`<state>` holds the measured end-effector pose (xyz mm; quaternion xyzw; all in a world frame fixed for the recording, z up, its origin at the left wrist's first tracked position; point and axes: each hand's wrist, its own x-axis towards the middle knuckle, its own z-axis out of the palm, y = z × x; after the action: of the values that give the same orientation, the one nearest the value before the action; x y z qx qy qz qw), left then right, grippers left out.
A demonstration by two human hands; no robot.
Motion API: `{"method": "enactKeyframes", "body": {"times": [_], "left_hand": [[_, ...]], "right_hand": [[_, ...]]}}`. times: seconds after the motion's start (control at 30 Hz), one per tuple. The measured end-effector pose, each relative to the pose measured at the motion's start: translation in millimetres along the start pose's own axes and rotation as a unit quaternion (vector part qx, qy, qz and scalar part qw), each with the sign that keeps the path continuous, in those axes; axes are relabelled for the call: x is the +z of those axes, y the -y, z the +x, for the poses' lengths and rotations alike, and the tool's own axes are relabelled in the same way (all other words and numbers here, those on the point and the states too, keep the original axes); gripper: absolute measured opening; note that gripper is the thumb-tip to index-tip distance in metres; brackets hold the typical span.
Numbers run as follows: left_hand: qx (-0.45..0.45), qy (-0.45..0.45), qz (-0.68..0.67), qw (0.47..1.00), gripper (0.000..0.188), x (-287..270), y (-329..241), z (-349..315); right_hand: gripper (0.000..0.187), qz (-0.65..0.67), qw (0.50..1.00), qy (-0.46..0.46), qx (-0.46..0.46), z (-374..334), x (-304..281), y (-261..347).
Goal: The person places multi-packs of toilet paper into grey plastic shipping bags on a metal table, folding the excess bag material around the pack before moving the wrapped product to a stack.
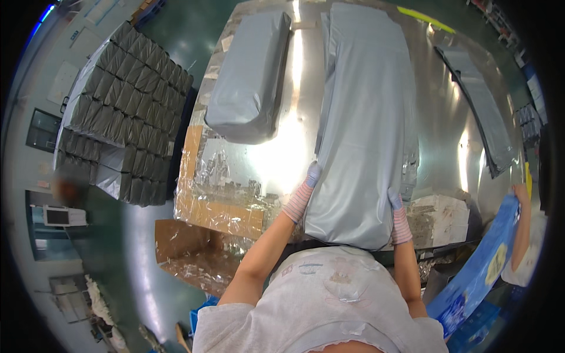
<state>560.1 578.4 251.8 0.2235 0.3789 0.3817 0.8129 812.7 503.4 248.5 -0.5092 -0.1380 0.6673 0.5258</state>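
Observation:
A long grey plastic cover [365,117] lies lengthwise on the metal table in front of me, folded in layers, its rounded near end against my body. My left hand [313,175], in a striped glove with bluish fingers, closes on the cover's left edge. At the right edge, nearer to me, my right hand [395,200] in a matching glove grips the cover's side. The fingertips of both hands are partly hidden by the material. Left of the cover lies a thick grey wrapped bundle [247,73], apart from my hands.
The metal table [441,117] carries another flat grey strip [479,106] at right and a taped white block [441,220] near its front. An open cardboard box [194,241] stands at front left. Stacked grey bundles [123,112] stand further left. At right, another person's arm [520,226] holds blue printed film [482,267].

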Motion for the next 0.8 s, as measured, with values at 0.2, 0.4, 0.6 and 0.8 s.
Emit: {"method": "enactKeyframes", "body": {"times": [0.2, 0.4, 0.6, 0.8], "left_hand": [[0.004, 0.072, -0.083, 0.994, 0.072, 27.6, -82.6, -49.7], [0.086, -0.003, -0.084, 0.993, 0.063, -4.3, -150.7, -87.2], [0.181, -0.092, 0.056, 0.978, 0.058, -69.0, -285.5, -61.1], [0.113, -0.113, 0.203, 0.966, 0.065, -126.4, -355.1, 2.7]], "right_hand": [[0.077, -0.089, 0.983, 0.04, -0.156, -55.0, 101.8, 64.1], [0.086, -0.169, 0.962, 0.13, -0.171, -55.1, 175.0, 74.5], [0.092, -0.211, 0.918, 0.206, -0.263, 39.3, 279.5, 66.6], [0.108, -0.364, 0.872, 0.112, -0.306, 157.6, 364.4, -9.0]]}}
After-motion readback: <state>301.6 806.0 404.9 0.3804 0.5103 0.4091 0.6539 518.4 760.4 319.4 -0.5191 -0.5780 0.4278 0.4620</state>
